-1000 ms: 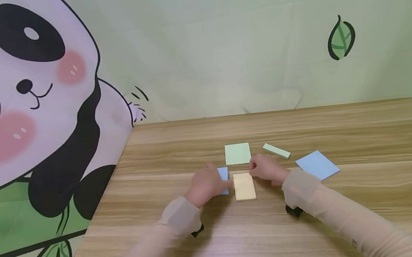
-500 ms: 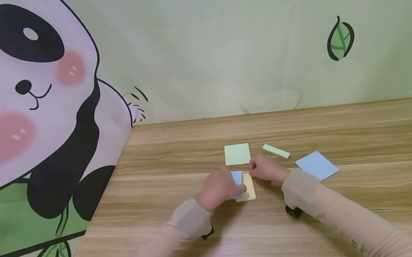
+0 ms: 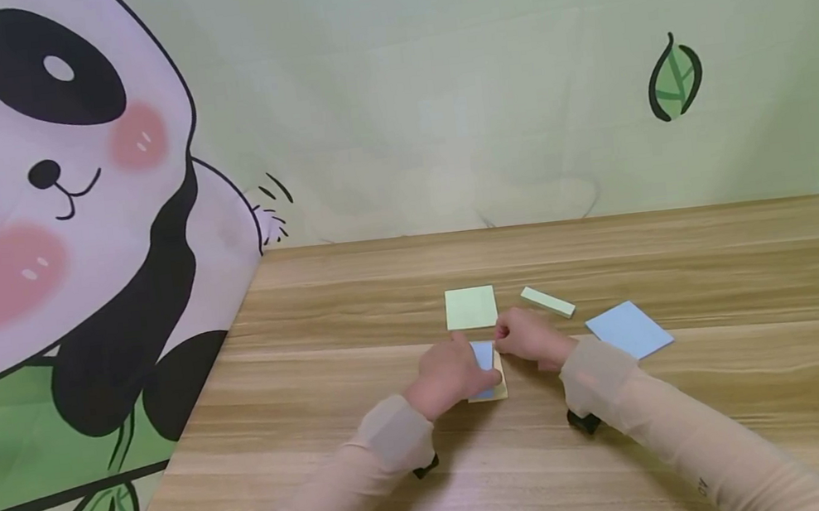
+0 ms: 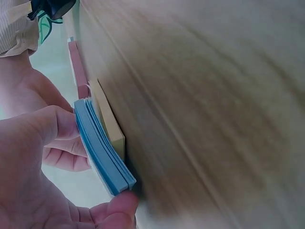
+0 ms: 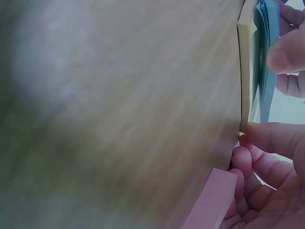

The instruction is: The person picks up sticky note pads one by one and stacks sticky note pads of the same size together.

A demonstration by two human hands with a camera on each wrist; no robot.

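The left hand (image 3: 452,372) pinches the blue pad (image 4: 102,148) between thumb and fingers, edge-on over the yellow pad (image 3: 496,384) on the bench (image 3: 731,388). The right hand's (image 3: 531,338) fingertips, curled, touch the yellow pad's far end. Loose sheets could fan or land askew. A pink pad (image 5: 209,200) seems to sit under the right hand, hidden from the head view.

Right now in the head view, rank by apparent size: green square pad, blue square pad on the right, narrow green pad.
1. Blue square pad and green square pad: they look about alike, and the blue one lies nearer the camera and rotated, so no ranking between them.
2. Narrow green pad: clearly the smallest.
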